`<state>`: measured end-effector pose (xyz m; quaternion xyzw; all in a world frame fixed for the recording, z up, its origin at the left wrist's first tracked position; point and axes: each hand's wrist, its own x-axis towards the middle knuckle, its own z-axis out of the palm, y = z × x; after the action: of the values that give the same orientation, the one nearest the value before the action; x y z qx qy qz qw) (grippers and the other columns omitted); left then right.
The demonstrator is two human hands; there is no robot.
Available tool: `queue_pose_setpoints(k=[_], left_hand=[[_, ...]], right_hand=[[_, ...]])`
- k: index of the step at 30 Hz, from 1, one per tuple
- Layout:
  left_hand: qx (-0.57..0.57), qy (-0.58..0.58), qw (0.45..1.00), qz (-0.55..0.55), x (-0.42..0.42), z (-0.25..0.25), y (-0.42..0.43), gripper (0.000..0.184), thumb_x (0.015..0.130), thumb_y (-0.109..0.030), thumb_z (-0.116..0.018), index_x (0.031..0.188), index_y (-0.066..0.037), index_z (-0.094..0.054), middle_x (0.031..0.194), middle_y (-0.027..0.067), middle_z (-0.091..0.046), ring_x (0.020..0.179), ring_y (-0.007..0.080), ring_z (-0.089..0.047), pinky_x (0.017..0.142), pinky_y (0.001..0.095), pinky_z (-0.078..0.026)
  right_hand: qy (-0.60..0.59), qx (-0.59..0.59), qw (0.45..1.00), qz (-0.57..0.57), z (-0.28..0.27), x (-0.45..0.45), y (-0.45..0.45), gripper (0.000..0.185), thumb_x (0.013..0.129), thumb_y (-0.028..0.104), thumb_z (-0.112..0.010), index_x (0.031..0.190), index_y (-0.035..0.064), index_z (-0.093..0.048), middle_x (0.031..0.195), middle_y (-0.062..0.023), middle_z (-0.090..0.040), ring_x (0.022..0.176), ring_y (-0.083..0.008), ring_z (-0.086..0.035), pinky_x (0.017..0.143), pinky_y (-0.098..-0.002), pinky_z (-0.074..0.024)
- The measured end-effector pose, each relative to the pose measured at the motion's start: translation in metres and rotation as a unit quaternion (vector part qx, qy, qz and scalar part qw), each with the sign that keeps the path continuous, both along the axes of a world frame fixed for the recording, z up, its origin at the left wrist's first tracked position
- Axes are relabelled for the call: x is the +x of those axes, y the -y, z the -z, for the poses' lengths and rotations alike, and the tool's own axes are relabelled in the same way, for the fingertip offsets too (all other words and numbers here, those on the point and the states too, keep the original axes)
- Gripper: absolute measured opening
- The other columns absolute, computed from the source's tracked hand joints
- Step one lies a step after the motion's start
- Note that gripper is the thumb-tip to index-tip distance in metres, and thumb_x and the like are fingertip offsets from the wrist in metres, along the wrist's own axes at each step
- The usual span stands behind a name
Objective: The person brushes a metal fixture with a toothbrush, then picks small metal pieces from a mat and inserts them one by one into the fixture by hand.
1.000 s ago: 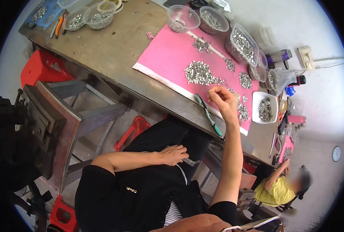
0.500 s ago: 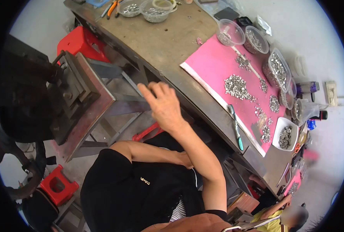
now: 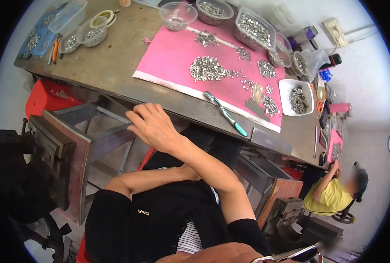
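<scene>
Head view: we saw our right hand [image 3: 153, 127] raised just before the front edge [image 3: 168, 98] of the workbench [image 3: 116, 57], its back facing us, the fingers extended and slightly parted, with nothing visible in its grasp. The left hand [image 3: 190, 173] lay lower, mostly covered by the right forearm [image 3: 203, 162], and we could not tell whether it gripped anything. The nearest loose thing, a toothbrush [image 3: 230, 118] with a teal handle, lay to the right of the right hand and a little farther forward. Its long axis ran diagonally: the bristle end pointed away and leftward over the white border [image 3: 173, 89] of the pink mat [image 3: 171, 52], the handle end back and rightward toward the bench edge. We judged the right hand nearer to the bristles. Beyond them, apart from the brush, the pile of small silvery metal pieces [image 3: 206, 69] sat on the mat. A straight line from fingers to brush crossed the front edge. Leftward, a vise-like metal fixture [image 3: 50, 149] stood well apart, so the hand had room above the steel frame [image 3: 111, 136].
</scene>
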<state>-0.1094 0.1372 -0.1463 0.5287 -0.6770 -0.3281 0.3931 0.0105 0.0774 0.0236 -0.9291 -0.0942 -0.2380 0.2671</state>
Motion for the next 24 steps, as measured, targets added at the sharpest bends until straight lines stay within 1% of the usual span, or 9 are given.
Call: queue_pose_setpoints(k=[2,3,4,6,8,11,14,19,24], left_hand=[[0.047,0.038,0.998,0.032,0.009,-0.015,0.002,0.030,0.078,-0.008,-0.072,0.107,-0.004,-0.066,0.102,0.0190,-0.067,0.097,0.0385,-0.062,0.086,0.0493,-0.048],[-0.024,0.021,0.999,-0.005,0.005,-0.004,0.002,0.033,0.079,-0.011,-0.073,0.110,-0.006,-0.065,0.103,0.0166,-0.065,0.098,0.0369,-0.061,0.085,0.0486,-0.048],[-0.095,0.004,0.994,-0.043,0.000,0.008,0.002,0.035,0.080,-0.014,-0.075,0.112,-0.008,-0.063,0.104,0.0141,-0.064,0.100,0.0353,-0.061,0.084,0.0479,-0.049],[-0.038,0.047,0.998,-0.024,0.008,-0.010,0.002,0.037,0.080,-0.017,-0.076,0.114,-0.012,-0.062,0.103,0.0073,-0.054,0.101,0.0293,-0.056,0.083,0.0419,-0.050],[-0.028,0.059,0.998,-0.010,0.010,-0.016,0.003,0.038,0.081,-0.015,-0.075,0.117,-0.011,-0.062,0.101,0.0080,-0.055,0.095,0.0288,-0.056,0.083,0.0411,-0.050],[-0.065,0.052,0.996,-0.012,0.006,-0.012,0.005,0.037,0.080,-0.016,-0.076,0.115,-0.010,-0.063,0.099,0.0078,-0.054,0.091,0.0277,-0.055,0.080,0.0402,-0.050],[-0.067,0.056,0.996,-0.008,0.003,-0.010,0.006,0.037,0.079,-0.015,-0.077,0.113,-0.009,-0.064,0.099,0.0077,-0.054,0.091,0.0281,-0.055,0.079,0.0401,-0.050],[-0.061,0.063,0.996,-0.014,0.006,-0.014,0.003,0.038,0.079,-0.015,-0.077,0.114,-0.010,-0.064,0.099,0.0076,-0.054,0.091,0.0278,-0.055,0.080,0.0399,-0.050],[-0.078,0.061,0.995,-0.015,0.006,-0.010,0.002,0.038,0.079,-0.016,-0.077,0.114,-0.010,-0.064,0.099,0.0075,-0.053,0.091,0.0276,-0.055,0.078,0.0400,-0.050]], right_hand=[[0.072,0.010,0.996,0.047,-0.002,-0.023,0.021,0.032,0.083,0.014,-0.075,0.112,0.0049,-0.066,0.103,-0.0108,-0.062,0.094,-0.0285,-0.060,0.082,-0.0405,-0.0479],[0.108,0.014,0.992,0.069,-0.005,-0.040,0.035,0.029,0.082,0.011,-0.075,0.109,0.0044,-0.067,0.103,-0.0114,-0.063,0.092,-0.0290,-0.061,0.081,-0.0410,-0.0492],[0.107,0.022,0.985,0.134,-0.010,-0.059,0.050,0.022,0.081,0.003,-0.073,0.103,0.0027,-0.068,0.103,-0.0135,-0.065,0.089,-0.0306,-0.064,0.077,-0.0409,-0.0520],[0.093,-0.010,0.960,0.266,-0.008,-0.099,0.084,0.025,0.084,0.003,-0.073,0.108,0.0015,-0.067,0.105,-0.0137,-0.063,0.093,-0.0332,-0.062,0.079,-0.0420,-0.0505],[0.039,-0.072,0.932,0.353,-0.014,-0.129,0.108,0.030,0.083,0.005,-0.075,0.111,0.0019,-0.065,0.107,-0.0137,-0.063,0.097,-0.0340,-0.059,0.085,-0.0430,-0.0472],[-0.038,-0.117,0.914,0.386,0.000,-0.152,0.124,0.035,0.082,0.010,-0.076,0.113,0.0024,-0.064,0.101,-0.0114,-0.059,0.095,-0.0329,-0.055,0.083,-0.0429,-0.0432],[-0.048,-0.088,0.922,0.375,0.012,-0.151,0.128,0.026,0.081,0.008,-0.077,0.103,0.0021,-0.066,0.097,-0.0109,-0.061,0.095,-0.0310,-0.056,0.086,-0.0405,-0.0430],[0.012,-0.022,0.913,0.407,-0.005,-0.154,0.136,0.017,0.086,0.008,-0.071,0.101,0.0057,-0.066,0.084,-0.0117,-0.059,0.065,-0.0322,-0.062,0.058,-0.0428,-0.0484],[-0.043,-0.101,0.892,0.438,-0.007,-0.160,0.152,0.014,0.091,0.015,-0.066,0.102,0.0059,-0.064,0.086,-0.0110,-0.062,0.065,-0.0338,-0.065,0.056,-0.0436,-0.0514]])
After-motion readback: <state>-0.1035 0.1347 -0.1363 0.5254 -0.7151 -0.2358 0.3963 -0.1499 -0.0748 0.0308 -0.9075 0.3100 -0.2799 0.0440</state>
